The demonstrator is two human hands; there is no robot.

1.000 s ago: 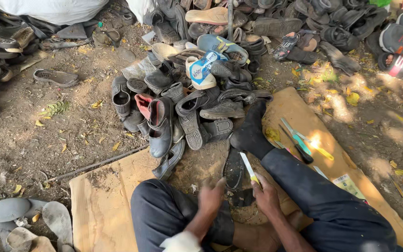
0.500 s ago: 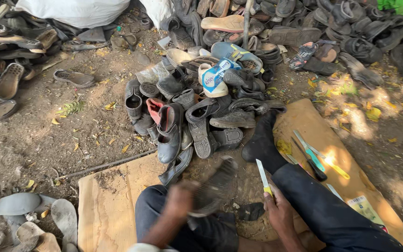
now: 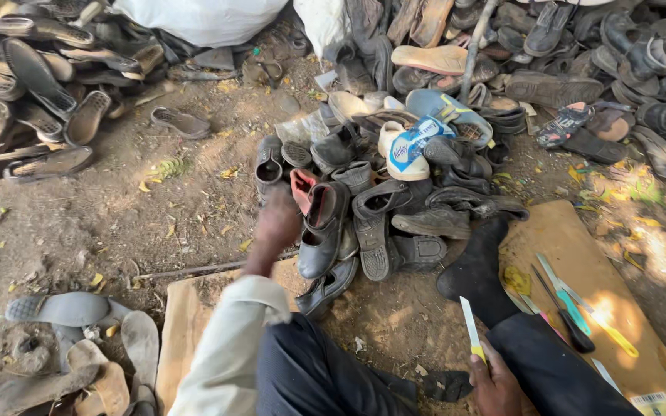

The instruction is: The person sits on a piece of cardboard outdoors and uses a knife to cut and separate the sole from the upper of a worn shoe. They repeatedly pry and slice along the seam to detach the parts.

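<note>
On the bare dirt ground, scattered with dry leaves, lies a big heap of old shoes, with loose soles nearby. Left hand reaches to a black shoe in the heap; whether its fingers are spread or closed, I cannot tell. Right hand grips a yellow-handled knife, blade up, beside the cardboard with tools.
</note>
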